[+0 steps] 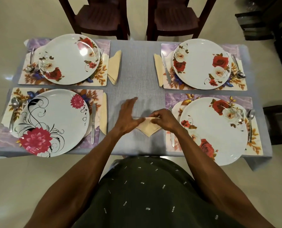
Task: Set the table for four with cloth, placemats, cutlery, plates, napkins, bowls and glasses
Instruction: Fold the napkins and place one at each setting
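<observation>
Cream napkin [148, 127] flat on the grey cloth [137, 66], at mid-table near the front edge, one corner pointing toward the person. Left hand [128, 116] laid over the napkin's left edge, fingers straight and spread, pressing down. Right hand [165, 119] at the napkin's top right corner, thumb and fingertips pinching a fold of it.

Four placemats, all placed from that napkin. Left of it, near-left mat [94, 142] carrying a white plate [54, 119] with pink flowers and black scrolls; knife [93, 124] just right of that plate, spoon [14, 111] and a fork at its left; folded napkin [103, 116] along the mat's right edge. Right of it, near-right mat [175, 101] with a red-rose plate [212, 130] hanging a little over the table's front edge; knife [171, 129] on the plate's left, partly hidden by the right wrist; spoon [250, 119] and fork on its right.

Beyond and to the left, far-left mat [104, 45] with a rose plate [69, 59], spoon [29, 67] and fork at its left, folded napkin [114, 67] slanted off the mat's right edge. Beyond and to the right, far-right mat [166, 48] with a rose plate [201, 64], knife [165, 68] on its left, napkin [158, 69] touching the mat's left edge, spoon [239, 69] and fork on the right.

Two dark wooden chairs [100, 15] behind the table's far side.
</observation>
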